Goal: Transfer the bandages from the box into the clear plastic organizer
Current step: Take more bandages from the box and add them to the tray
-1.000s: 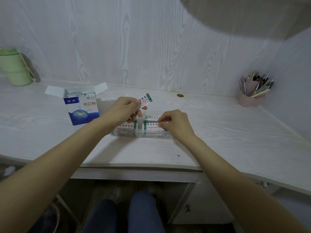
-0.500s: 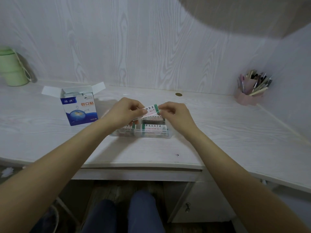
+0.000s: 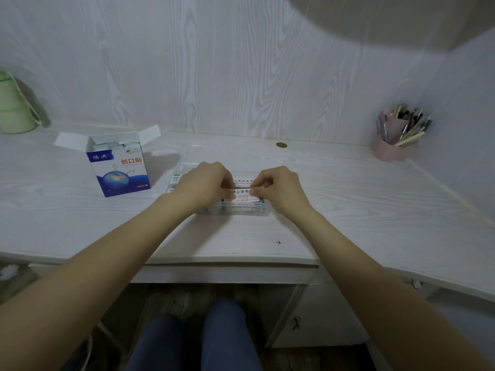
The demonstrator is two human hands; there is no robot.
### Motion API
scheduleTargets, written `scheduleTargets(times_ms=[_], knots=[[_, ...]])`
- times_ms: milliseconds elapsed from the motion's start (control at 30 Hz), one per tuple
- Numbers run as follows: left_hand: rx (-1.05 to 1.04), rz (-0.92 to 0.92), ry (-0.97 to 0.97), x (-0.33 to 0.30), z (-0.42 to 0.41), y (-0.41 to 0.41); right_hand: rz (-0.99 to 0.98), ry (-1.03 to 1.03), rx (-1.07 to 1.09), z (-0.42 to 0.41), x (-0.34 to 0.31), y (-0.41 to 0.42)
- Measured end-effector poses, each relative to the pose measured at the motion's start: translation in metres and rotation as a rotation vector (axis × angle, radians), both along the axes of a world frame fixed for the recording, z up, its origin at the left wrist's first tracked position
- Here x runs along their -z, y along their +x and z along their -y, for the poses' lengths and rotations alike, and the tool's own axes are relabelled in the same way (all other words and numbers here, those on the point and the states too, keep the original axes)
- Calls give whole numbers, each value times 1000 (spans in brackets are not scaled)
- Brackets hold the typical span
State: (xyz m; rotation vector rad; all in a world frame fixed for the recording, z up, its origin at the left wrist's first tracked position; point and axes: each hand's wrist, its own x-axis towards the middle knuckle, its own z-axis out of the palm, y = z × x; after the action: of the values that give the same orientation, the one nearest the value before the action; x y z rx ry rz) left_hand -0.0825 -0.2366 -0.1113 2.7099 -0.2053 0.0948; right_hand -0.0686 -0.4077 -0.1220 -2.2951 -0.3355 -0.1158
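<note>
- Head view: left hand (image 3: 206, 183) and right hand (image 3: 278, 187) each pinch one end of a bandage (image 3: 242, 192) just above the clear organizer (image 3: 241, 210).
- Box (image 3: 119, 167) stands open on the table (image 3: 348, 210), left of the organizer.

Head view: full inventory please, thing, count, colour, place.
bandage box: 1, blue and white, flaps open, desk left of centre
clear plastic organizer: 1, transparent, desk centre, under the hands
bandage: 1 held, white with green ends, over the organizer; more lie inside, count unclear
cup: 1, pale green, far left
pen holder: 1, pink, full of pens, far right
round disc: 1, brownish, desk rear centre
desk: 1, white wood grain
left hand: pinches the bandage's left end
right hand: pinches its right end
legs: 2, blue trousers, below desk
</note>
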Motion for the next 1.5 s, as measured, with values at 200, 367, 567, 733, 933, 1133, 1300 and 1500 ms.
scheduleTargets(times_ms=[200, 367, 567, 733, 933, 1133, 1300, 1500], knots=[[10, 51, 169, 0, -2, -1, 29, -248, 2, -7, 3, -2], [16, 53, 203, 1, -4, 0, 50, -363, 15, -11, -3, -5], [21, 89, 117, -3, -12, -4, 29, -389, -9, -13, -7, -5], [-15, 202, 41, -15, -33, -16, 56, -354, -6, -19, -14, -5], [-156, 381, -54, -25, -82, -26, 194, -210, -142, -69, -32, -4], [-333, 332, 63, -36, -159, -26, 296, -211, -345, -143, -44, 6], [-273, 105, 176, -33, -199, -13, 270, -294, -394, -184, -54, 23], [-219, 63, 101, -31, -212, -6, 172, -294, -331, -213, -54, 40]])
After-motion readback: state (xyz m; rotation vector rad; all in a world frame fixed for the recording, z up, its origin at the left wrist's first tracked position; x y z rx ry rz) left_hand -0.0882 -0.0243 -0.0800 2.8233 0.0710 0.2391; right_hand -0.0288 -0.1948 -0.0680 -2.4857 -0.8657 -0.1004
